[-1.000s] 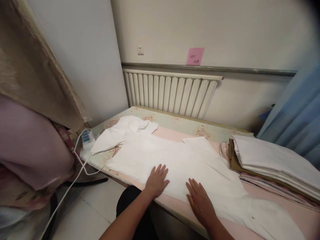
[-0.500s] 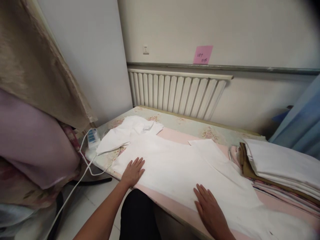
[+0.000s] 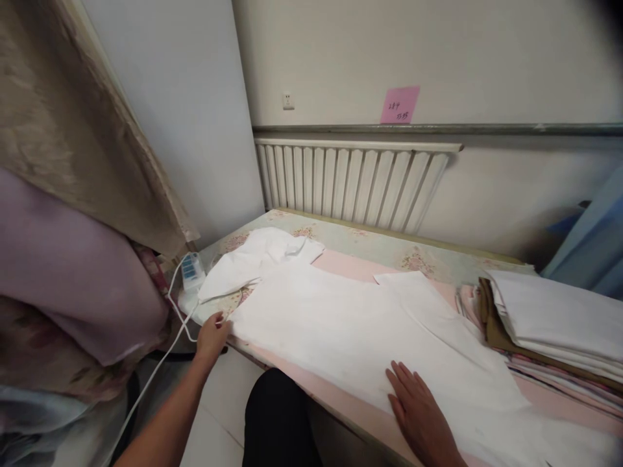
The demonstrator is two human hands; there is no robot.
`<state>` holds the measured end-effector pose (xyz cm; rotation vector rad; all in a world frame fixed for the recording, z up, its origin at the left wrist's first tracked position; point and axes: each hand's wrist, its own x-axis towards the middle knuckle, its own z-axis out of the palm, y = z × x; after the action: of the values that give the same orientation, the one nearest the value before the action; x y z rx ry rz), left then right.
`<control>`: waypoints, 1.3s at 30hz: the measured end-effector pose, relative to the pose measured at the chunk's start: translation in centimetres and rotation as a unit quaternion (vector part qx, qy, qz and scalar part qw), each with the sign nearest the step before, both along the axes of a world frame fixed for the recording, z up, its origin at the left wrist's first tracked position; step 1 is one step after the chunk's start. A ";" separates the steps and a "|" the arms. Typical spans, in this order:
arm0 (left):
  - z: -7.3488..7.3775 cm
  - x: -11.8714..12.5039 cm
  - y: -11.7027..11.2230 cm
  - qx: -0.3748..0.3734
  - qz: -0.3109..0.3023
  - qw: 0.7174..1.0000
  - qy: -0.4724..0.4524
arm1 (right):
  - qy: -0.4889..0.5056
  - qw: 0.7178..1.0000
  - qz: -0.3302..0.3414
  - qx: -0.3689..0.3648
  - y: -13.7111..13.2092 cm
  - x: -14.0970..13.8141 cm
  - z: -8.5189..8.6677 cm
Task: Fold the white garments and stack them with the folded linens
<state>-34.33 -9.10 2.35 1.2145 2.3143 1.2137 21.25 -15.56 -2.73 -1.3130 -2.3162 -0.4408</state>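
Note:
A white garment (image 3: 335,318), with what looks like a short sleeve at its far right side, lies spread flat on a pink cloth (image 3: 341,261). My right hand (image 3: 421,408) rests palm down on its near part, fingers stretched out. At the table's left front edge is my left hand (image 3: 213,337), its fingers curled by the garment's left corner and the white power cord (image 3: 165,360). Whether it pinches the cloth or the cord cannot be made out. Beyond it, a rumpled white cloth (image 3: 257,256) lies at the far left.
Folded fabrics (image 3: 559,318) are stacked at the right of the flower-patterned table (image 3: 360,237). A power strip (image 3: 192,269) sits by the left edge, near hanging cloths (image 3: 73,259). A radiator (image 3: 350,181) runs along the wall behind. My knee (image 3: 277,415) is below the front edge.
My left hand has slid left off the flat garment to its left corner, and its fingers have curled. My right hand stays flat on the cloth. The view has shifted slightly.

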 end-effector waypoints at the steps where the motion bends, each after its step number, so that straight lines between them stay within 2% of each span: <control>1: 0.1 -0.6 0.1 -0.008 -0.010 1.000 -0.022 | 0.001 1.000 0.000 0.001 0.0 0.0 0.0; 4: 0.1 -1.2 0.5 -0.016 -0.031 0.998 -0.052 | -0.005 1.000 0.001 0.007 0.0 0.1 -0.1; 7: 0.0 -0.7 0.8 -0.031 -0.026 0.998 -0.050 | -0.011 1.000 -0.004 0.008 0.0 0.1 -0.1; 13: -0.4 -0.6 1.6 -0.098 -0.017 0.995 0.011 | -0.008 1.000 -0.009 -0.007 -0.1 0.1 -0.1; 21: 1.0 -1.1 2.4 -0.134 -0.080 0.983 0.094 | -0.018 1.000 -0.021 -0.015 -0.1 0.0 0.0; 30: 1.1 -1.1 2.0 -0.173 -0.088 0.969 0.150 | 0.008 1.000 -0.013 -0.025 -0.2 0.0 0.3; 35: 1.4 -1.5 2.6 -0.199 -0.073 0.968 0.136 | 0.017 0.999 -0.012 -0.028 -0.2 0.0 0.4; 39: 1.8 -2.3 3.3 -0.203 -0.086 0.971 0.095 | 0.025 0.999 -0.012 -0.035 -0.1 0.0 0.3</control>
<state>-36.58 -5.80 4.14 1.3838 2.3699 0.5475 21.28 -15.69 -2.41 -1.3709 -2.2960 -0.3324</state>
